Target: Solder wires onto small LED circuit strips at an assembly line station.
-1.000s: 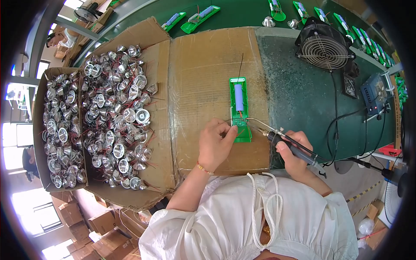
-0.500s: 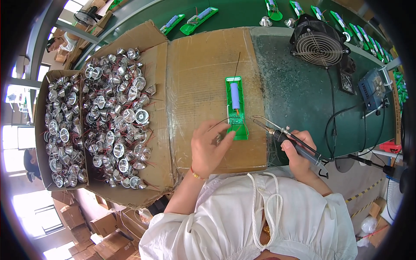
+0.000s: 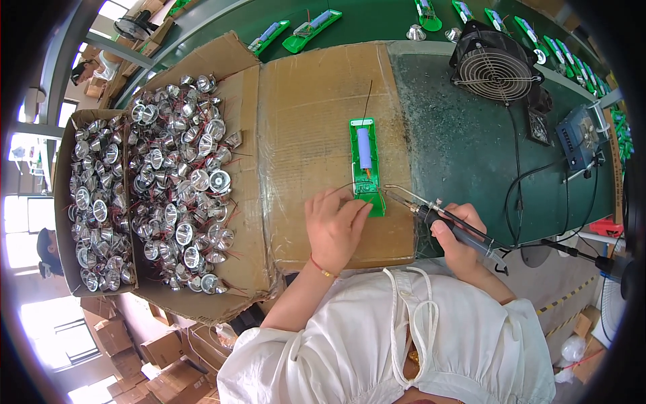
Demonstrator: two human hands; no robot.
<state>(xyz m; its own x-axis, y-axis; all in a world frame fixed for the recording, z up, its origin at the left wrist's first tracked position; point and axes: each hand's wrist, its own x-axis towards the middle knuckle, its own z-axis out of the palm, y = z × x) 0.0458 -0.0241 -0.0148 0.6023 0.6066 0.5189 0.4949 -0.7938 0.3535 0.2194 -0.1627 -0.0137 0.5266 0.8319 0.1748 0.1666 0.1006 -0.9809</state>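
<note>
A green lamp housing [image 3: 377, 204] lies on cardboard in front of me, with a blue cylindrical battery [image 3: 365, 149] and a small green circuit board [image 3: 365, 184] in it. A black wire stands out from its far end. My left hand [image 3: 331, 227] is at the housing's near left side, its fingers curled and drawn together; what they hold, if anything, is hidden. Thin dark wires arch from near these fingers to the board. My right hand [image 3: 460, 237] grips a soldering iron [image 3: 431, 217] with a thin feed tube alongside, its tip close to the housing's right edge.
At the left stand cardboard boxes [image 3: 254, 175] full of silver reflector cups [image 3: 184, 233] with red wires. A black fan [image 3: 494, 71] and a blue soldering station [image 3: 577, 140] are at the right. More green housings [image 3: 311, 31] lie along the far side. A cable [image 3: 515, 195] runs beside the iron.
My left hand has shifted right, closer to the housing, and its fingers have drawn together. The soldering iron's tip has moved slightly left, toward the housing.
</note>
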